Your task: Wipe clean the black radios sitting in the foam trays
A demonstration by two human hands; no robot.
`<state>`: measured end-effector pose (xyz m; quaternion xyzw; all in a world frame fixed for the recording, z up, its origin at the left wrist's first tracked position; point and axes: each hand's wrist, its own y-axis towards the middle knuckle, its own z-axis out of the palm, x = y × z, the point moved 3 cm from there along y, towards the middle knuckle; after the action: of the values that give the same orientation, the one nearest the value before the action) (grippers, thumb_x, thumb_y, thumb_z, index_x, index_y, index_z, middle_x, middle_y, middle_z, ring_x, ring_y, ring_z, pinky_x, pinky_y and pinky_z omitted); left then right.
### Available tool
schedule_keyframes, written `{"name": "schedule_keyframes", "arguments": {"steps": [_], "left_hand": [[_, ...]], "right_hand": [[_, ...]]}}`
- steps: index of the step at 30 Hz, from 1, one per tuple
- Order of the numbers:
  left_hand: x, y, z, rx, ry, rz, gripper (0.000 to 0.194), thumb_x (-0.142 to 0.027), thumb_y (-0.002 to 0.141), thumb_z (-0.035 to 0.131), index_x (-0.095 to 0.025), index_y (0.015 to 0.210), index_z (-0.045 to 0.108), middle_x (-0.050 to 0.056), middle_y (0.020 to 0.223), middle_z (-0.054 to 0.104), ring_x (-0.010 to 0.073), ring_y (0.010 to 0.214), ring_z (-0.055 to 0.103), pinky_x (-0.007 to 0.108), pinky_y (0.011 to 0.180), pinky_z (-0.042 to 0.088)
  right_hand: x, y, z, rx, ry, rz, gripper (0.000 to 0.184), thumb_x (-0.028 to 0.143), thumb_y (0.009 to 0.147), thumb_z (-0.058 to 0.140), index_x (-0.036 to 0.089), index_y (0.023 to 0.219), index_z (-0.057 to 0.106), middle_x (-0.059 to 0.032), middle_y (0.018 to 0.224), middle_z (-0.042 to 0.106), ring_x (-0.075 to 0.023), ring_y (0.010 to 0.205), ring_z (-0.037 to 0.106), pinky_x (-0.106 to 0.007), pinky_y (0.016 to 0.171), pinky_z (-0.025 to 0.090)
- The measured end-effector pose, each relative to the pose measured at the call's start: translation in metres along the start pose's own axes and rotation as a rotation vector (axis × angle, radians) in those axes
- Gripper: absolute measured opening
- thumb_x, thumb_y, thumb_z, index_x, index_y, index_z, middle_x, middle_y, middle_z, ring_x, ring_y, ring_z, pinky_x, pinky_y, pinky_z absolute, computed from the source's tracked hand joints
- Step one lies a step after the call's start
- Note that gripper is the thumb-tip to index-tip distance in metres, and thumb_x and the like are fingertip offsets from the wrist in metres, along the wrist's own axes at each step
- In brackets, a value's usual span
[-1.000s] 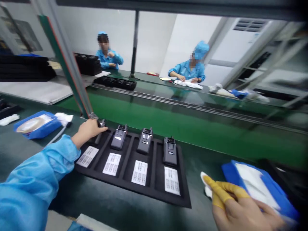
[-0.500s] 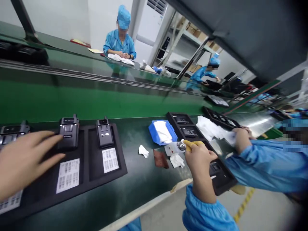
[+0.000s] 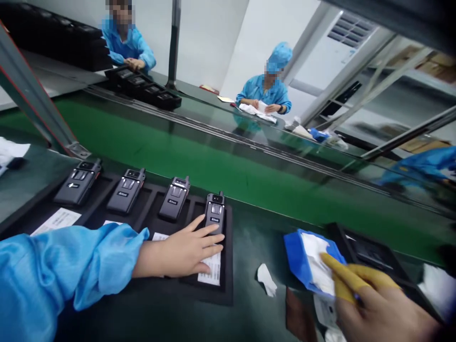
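My left hand (image 3: pixel 190 247) is open, fingers spread, over the rightmost black handheld radio (image 3: pixel 214 216) and the printed label sheet (image 3: pixel 213 270) below it. This radio lies in the end compartment of a black foam tray (image 3: pixel 228 289). Yellow finger covers are on the fingertips of my right hand (image 3: pixel 370 297), which is slightly blurred. Its thumb and index finger close on a white wipe (image 3: pixel 313 251) in a blue box (image 3: pixel 295 261). Partly under that hand lies a white dispenser (image 3: pixel 323 308), beside a brown cloth (image 3: pixel 299 316).
Three more radios, among them the leftmost one (image 3: pixel 76 184), lie in the tray. A crumpled white scrap (image 3: pixel 266 280) rests on the green table. Another black tray (image 3: pixel 370 251) is at the right. Co-workers in blue sit beyond the green divider (image 3: pixel 142 142).
The view has swung left. My left hand has moved from the radios further left to the rightmost one. My right hand has gone from the white dispenser to the wipe in the blue box.
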<state>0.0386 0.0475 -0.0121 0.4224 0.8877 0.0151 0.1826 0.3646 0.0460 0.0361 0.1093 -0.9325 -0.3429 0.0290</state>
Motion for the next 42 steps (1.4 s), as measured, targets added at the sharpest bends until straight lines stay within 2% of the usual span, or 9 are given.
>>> {"name": "schedule_keyframes", "arguments": {"steps": [2, 6, 13, 21, 26, 31, 35, 39, 42], "left_hand": [[0.003, -0.001, 0.002, 0.001, 0.038, 0.000, 0.051, -0.039, 0.085, 0.064, -0.021, 0.131, 0.052, 0.011, 0.138, 0.052, 0.0297, 0.135, 0.038, 0.055, 0.114, 0.016], [0.003, -0.003, 0.002, -0.027, 0.152, 0.038, 0.054, -0.048, 0.086, 0.058, -0.016, 0.129, 0.053, 0.011, 0.138, 0.053, 0.0294, 0.133, 0.041, 0.050, 0.113, 0.023], [-0.003, -0.001, 0.005, -0.134, 0.356, -0.029, 0.048, -0.047, 0.084, 0.063, -0.010, 0.115, 0.063, 0.015, 0.127, 0.060, 0.0291, 0.123, 0.051, 0.045, 0.111, 0.028], [-0.005, 0.001, 0.009, -0.192, 0.357, -0.049, 0.026, -0.030, 0.087, 0.058, -0.011, 0.104, 0.067, 0.012, 0.123, 0.063, 0.0260, 0.119, 0.055, 0.043, 0.110, 0.030], [-0.006, 0.003, 0.010, -0.212, 0.378, -0.038, 0.022, -0.024, 0.088, 0.054, -0.011, 0.099, 0.068, 0.011, 0.123, 0.064, 0.0254, 0.119, 0.055, 0.042, 0.110, 0.030], [-0.006, 0.004, 0.007, -0.217, 0.413, -0.039, 0.020, -0.022, 0.088, 0.052, -0.013, 0.096, 0.069, 0.009, 0.121, 0.065, 0.0245, 0.118, 0.056, 0.041, 0.109, 0.032], [-0.007, 0.004, 0.007, -0.210, 0.413, -0.039, 0.022, -0.021, 0.088, 0.051, -0.012, 0.094, 0.070, 0.009, 0.121, 0.065, 0.0247, 0.118, 0.056, 0.041, 0.108, 0.033], [-0.008, 0.005, 0.008, -0.216, 0.405, -0.050, 0.023, -0.020, 0.089, 0.050, -0.012, 0.095, 0.070, 0.009, 0.123, 0.065, 0.0244, 0.118, 0.056, 0.039, 0.108, 0.034], [-0.008, 0.005, 0.008, -0.216, 0.411, -0.052, 0.023, -0.021, 0.089, 0.050, -0.012, 0.093, 0.071, 0.009, 0.121, 0.066, 0.0244, 0.117, 0.057, 0.040, 0.108, 0.033]], "right_hand": [[0.041, 0.025, 0.011, -0.069, 0.023, -0.142, 0.023, 0.024, 0.075, 0.045, 0.021, 0.065, 0.066, -0.0071, 0.080, 0.061, -0.0190, 0.064, 0.050, -0.036, 0.065, 0.031], [0.105, 0.069, 0.056, 0.076, 0.186, -0.288, 0.031, 0.009, 0.076, 0.044, 0.019, 0.081, 0.072, -0.0070, 0.086, 0.063, -0.0181, 0.073, 0.053, -0.035, 0.069, 0.030], [0.156, 0.094, 0.120, 0.101, 0.311, -0.421, 0.035, -0.001, 0.069, 0.048, 0.020, 0.081, 0.073, -0.0051, 0.089, 0.066, -0.0172, 0.078, 0.050, -0.036, 0.074, 0.025], [0.153, 0.089, 0.119, 0.104, 0.340, -0.566, 0.033, -0.001, 0.075, 0.047, 0.023, 0.071, 0.070, -0.0009, 0.086, 0.067, -0.0150, 0.077, 0.048, -0.039, 0.080, 0.021], [0.142, 0.084, 0.120, 0.037, 0.248, -0.534, 0.034, -0.001, 0.075, 0.045, 0.020, 0.056, 0.062, -0.0009, 0.076, 0.064, -0.0147, 0.073, 0.046, -0.039, 0.081, 0.021], [0.159, 0.084, 0.125, 0.030, 0.249, -0.576, 0.032, 0.002, 0.079, 0.047, 0.022, 0.065, 0.067, -0.0010, 0.083, 0.065, -0.0150, 0.077, 0.048, -0.040, 0.084, 0.020], [0.155, 0.081, 0.123, 0.046, 0.223, -0.591, 0.032, 0.003, 0.081, 0.046, 0.023, 0.071, 0.068, -0.0002, 0.083, 0.065, -0.0145, 0.077, 0.048, -0.039, 0.085, 0.020], [0.148, 0.077, 0.119, 0.034, 0.154, -0.547, 0.034, 0.001, 0.080, 0.044, 0.020, 0.055, 0.060, -0.0014, 0.073, 0.061, -0.0145, 0.071, 0.046, -0.039, 0.084, 0.021], [0.161, 0.080, 0.117, 0.021, 0.127, -0.554, 0.031, 0.002, 0.079, 0.045, 0.020, 0.063, 0.064, -0.0017, 0.078, 0.063, -0.0143, 0.071, 0.046, -0.039, 0.084, 0.022]]}}
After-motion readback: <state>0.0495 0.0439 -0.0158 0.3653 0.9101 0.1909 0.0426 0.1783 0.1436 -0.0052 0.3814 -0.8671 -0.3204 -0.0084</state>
